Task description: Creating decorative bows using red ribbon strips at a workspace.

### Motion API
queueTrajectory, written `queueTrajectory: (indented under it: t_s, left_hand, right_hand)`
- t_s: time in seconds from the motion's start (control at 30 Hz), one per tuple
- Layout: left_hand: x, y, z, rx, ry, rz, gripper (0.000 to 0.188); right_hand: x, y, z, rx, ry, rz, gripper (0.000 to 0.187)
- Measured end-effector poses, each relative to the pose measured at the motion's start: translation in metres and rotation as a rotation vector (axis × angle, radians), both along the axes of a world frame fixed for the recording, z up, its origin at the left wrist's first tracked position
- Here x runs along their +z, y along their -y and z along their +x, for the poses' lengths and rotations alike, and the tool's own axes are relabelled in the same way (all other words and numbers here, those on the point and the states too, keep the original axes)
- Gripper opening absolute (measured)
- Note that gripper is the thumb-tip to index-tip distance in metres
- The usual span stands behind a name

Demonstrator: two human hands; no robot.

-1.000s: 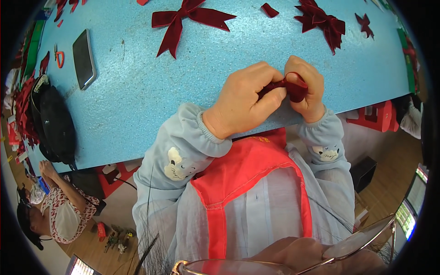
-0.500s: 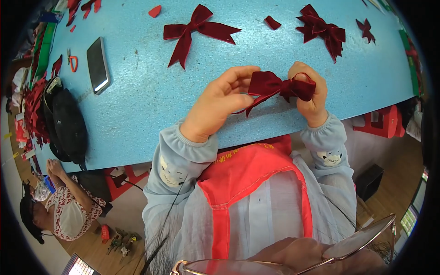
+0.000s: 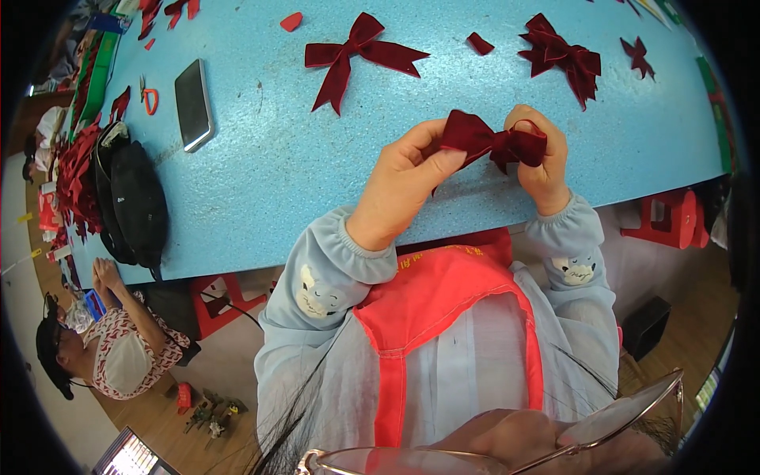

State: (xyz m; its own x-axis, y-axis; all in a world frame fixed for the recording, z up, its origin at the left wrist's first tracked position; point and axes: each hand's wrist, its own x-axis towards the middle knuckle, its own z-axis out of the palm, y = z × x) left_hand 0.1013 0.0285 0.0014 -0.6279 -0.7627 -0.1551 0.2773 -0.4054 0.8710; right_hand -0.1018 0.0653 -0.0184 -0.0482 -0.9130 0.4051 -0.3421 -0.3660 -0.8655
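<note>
A dark red velvet bow (image 3: 500,142) is held between my two hands above the near edge of the blue table. My left hand (image 3: 408,178) pinches the bow's left loop between thumb and fingers. Around the right loop, my right hand (image 3: 542,158) is closed, with its thumb at the loop. One tail hangs partly hidden behind my left hand. Farther off lie a single flat bow (image 3: 348,57) with long tails, a cluster of layered bows (image 3: 558,59) and a small bow (image 3: 637,57).
A phone (image 3: 194,107) lies at the left, beside orange-handled scissors (image 3: 149,96). A black pouch (image 3: 131,198) sits near a heap of red ribbon (image 3: 77,178). Red ribbon scraps (image 3: 480,43) lie at the far side. Another person (image 3: 119,340) sits at the lower left.
My left thumb and fingers have closed onto the bow's left loop, which now tilts up more. My right hand stays on the right loop. The whole view has shifted slightly.
</note>
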Motion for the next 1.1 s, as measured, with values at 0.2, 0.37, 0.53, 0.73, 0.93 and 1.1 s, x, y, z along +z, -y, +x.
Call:
queueTrajectory:
  t_s: [0.2, 0.37, 0.53, 0.73, 0.93, 1.1]
  left_hand:
    - [0.005, -0.004, -0.006, 0.065, -0.071, 0.136, 0.032]
    - [0.011, -0.006, -0.007, 0.046, 0.089, -0.055, 0.03]
    - [0.009, -0.006, -0.011, -0.014, 0.092, 0.027, 0.026]
    - [0.016, -0.002, -0.019, -0.105, -0.134, 0.433, 0.023]
    - [0.004, -0.011, -0.032, 0.032, -0.005, 0.276, 0.018]
    - [0.005, -0.01, -0.032, 0.011, 0.062, 0.186, 0.015]
  right_hand:
    - [0.0, 0.001, 0.001, 0.003, -0.055, -0.066, 0.015]
    - [0.005, 0.001, 0.004, 0.019, -0.117, -0.142, 0.014]
    - [0.006, 0.001, 0.003, 0.09, -0.216, -0.199, 0.012]
    - [0.003, 0.004, 0.003, 0.106, -0.195, -0.281, 0.011]
    - [0.006, 0.003, 0.004, 0.103, -0.269, -0.336, 0.018]
    - [0.006, 0.004, 0.007, 0.045, -0.329, -0.376, 0.017]
